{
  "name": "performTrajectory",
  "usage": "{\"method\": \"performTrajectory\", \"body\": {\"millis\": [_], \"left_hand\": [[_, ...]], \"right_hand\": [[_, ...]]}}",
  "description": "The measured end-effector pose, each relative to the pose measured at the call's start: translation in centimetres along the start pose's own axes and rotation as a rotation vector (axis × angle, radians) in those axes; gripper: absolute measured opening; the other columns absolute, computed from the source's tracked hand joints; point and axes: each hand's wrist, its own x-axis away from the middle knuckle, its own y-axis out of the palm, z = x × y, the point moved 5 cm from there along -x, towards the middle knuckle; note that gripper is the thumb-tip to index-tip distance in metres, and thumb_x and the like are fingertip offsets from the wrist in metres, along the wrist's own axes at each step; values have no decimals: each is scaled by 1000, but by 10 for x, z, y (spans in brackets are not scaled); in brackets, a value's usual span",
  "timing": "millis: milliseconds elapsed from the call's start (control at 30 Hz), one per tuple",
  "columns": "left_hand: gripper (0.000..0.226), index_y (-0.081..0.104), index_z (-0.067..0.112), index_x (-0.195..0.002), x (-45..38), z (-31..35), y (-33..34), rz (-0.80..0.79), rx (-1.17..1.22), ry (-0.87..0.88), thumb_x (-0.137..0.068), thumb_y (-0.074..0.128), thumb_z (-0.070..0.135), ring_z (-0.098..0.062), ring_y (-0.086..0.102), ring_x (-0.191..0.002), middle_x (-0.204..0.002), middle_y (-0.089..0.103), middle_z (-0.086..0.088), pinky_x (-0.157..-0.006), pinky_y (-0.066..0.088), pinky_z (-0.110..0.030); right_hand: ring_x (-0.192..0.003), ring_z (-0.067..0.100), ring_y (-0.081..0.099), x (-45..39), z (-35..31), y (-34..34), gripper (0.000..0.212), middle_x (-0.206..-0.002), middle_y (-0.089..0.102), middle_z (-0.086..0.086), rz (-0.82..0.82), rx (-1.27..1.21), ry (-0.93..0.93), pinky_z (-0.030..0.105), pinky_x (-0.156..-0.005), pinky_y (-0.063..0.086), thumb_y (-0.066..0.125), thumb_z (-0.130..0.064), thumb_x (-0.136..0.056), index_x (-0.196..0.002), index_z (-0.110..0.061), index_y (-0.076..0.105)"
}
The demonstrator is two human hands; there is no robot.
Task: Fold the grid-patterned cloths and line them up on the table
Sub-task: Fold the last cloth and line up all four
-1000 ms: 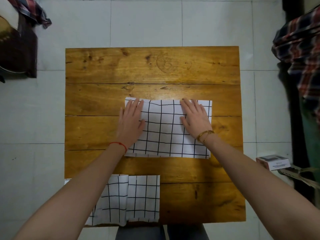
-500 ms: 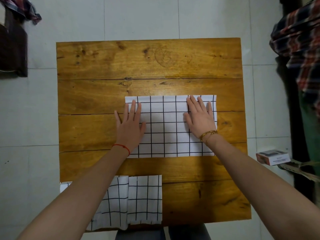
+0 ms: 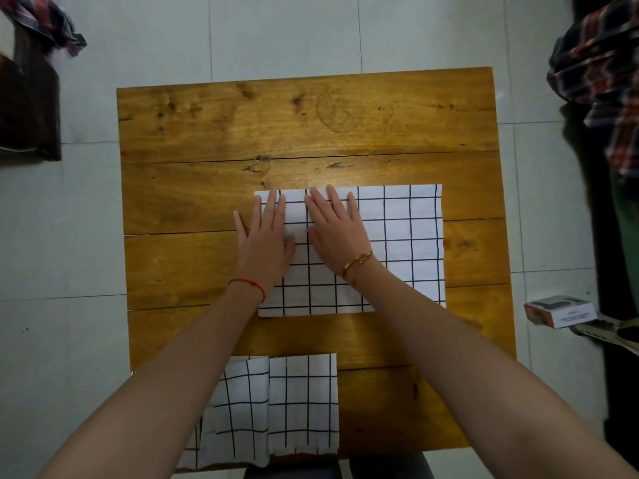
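Underneath, a plank table (image 3: 214,140) stands on pale tiles (image 3: 276,32); both flat-fingered hands, left (image 3: 265,243) and right (image 3: 337,233), press the white black-gridded cloth (image 3: 404,243).

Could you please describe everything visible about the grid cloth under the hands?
The cloth is white with thin black grid lines and looks like light fabric. It lies flat as a wide rectangle in the middle of the wooden table, its edges roughly square to the planks. Both hands rest flat on its left part: the left hand overlaps the left edge and the right hand lies beside it. The right forearm crosses its near right corner. Its right half is uncovered and smooth.
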Motion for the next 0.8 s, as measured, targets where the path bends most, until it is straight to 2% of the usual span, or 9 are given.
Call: {"method": "performTrajectory", "body": {"millis": [133,333,433,567,633,700,800], "left_hand": [[74,7,18,-154,0,-5,0,-21,-2,11,-95,42,45,-29,6,-149,-162,7,-2,-115,11,-64],[76,8,20,-154,-1,-7,-2,-35,22,1,-93,45,46,-31,5,-149,-162,6,0,-113,12,-66],[77,7,20,-154,-1,-6,-3,-44,37,-3,-93,45,46,-31,3,-149,-163,4,1,-114,11,-66],[77,8,19,-154,0,-6,-8,-15,88,-3,-93,49,41,-30,5,-149,-162,6,-3,-116,12,-61],[71,18,17,-152,8,-8,-16,94,202,-44,-93,53,33,-28,20,-145,-159,18,-6,-115,22,-53],[58,35,12,-142,22,-13,-25,220,330,-168,-91,58,29,-26,40,-128,-143,39,-10,-105,39,-41],[44,49,10,-122,44,-22,-21,264,460,-440,-87,64,32,-23,48,-105,-116,51,-9,-88,46,-33]], "right_hand": [[-147,28,7,7,19,4,58,-159,14,2,-19,38,62,55,-117,9,28,-37,-100,-151,-15,13],[-147,26,2,45,113,2,57,-160,7,1,47,-4,395,52,-118,2,18,-38,-100,-152,-18,8],[-147,26,1,63,149,-2,60,-160,7,1,48,0,490,53,-118,1,12,-42,-97,-152,-18,8],[-147,26,2,69,164,-11,62,-160,8,2,47,-2,482,52,-118,1,12,-44,-96,-152,-16,12],[-147,28,7,67,159,-17,61,-159,12,4,76,-18,444,51,-117,2,21,-43,-97,-151,-15,16],[-145,30,15,63,144,-21,61,-157,20,8,97,-34,352,50,-117,10,34,-41,-97,-149,-13,20],[-138,32,29,58,111,-21,68,-151,31,11,77,-34,171,47,-114,25,51,-39,-91,-147,-12,25]]}}
